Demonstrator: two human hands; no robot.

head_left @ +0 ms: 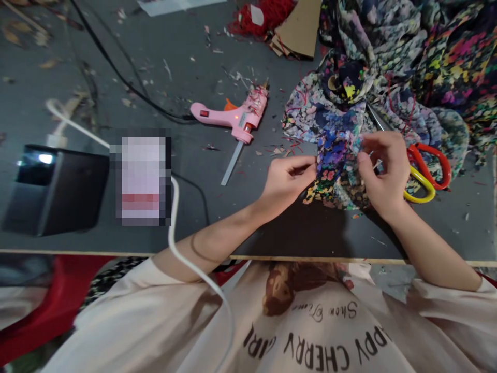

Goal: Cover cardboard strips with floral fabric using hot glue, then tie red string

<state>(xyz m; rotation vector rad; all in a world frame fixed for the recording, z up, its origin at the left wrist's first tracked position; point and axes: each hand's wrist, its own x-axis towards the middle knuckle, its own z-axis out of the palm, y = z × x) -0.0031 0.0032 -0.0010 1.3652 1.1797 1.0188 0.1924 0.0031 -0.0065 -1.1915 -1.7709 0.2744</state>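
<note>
A floral-print fabric strip (334, 147) in blue, purple and yellow lies between my two hands. My left hand (289, 178) pinches its left edge, thumb and fingers together. At the strip's right edge, the thumb and bent fingers of my right hand (386, 173) close on the cloth. Scissors (442, 168) with one red and one yellow handle loop lie beside and partly behind my right hand, blades pointing up among the cloth. Just above the strip sits a round bundle (351, 83) of dark, yellow-flecked fabric. More printed cloth (446, 57) is heaped at upper right.
A pink hot glue gun (243, 116) with a glue stick (232, 163) lies left of my hands, its black cord (116, 67) trailing away. Further left are a blurred-out phone-like object (143, 176), a black box (70, 189) and a white cable (174, 207). Red thread (262, 15) and cardboard (301, 28) lie behind.
</note>
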